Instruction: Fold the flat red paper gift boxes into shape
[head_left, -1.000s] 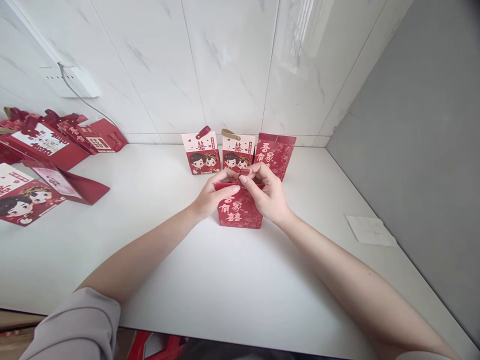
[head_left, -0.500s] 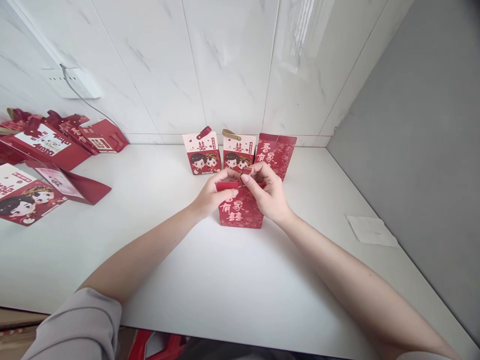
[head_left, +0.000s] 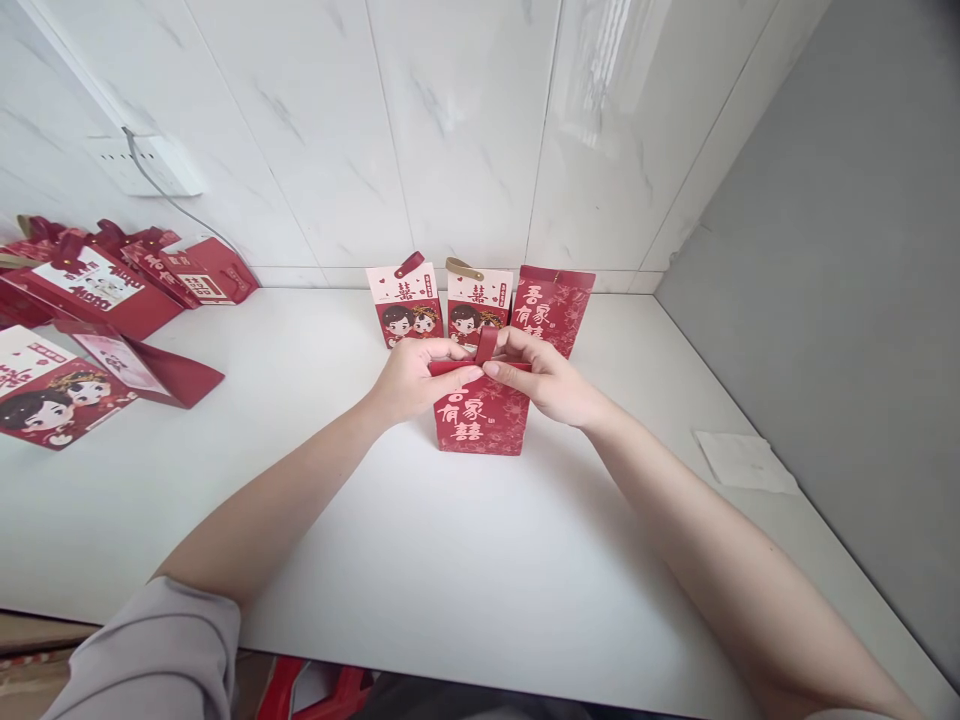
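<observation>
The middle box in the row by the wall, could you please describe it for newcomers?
Near the tiled wall, the white table bears a row of three boxes. The middle box has a pale top and gold strap, unlike the red-strapped left box and red-topped right box.

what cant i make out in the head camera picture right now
All in the head view:
- Back of the held red box: turned away from the camera.
- Left hand and right hand: some fingers hidden behind the box's top edge.
- Gold-handled box: its base, hidden by the hands.
- Couple-print box at far left: cut off by the picture's left edge.
- Small seal print on the held box: too small to read.
</observation>
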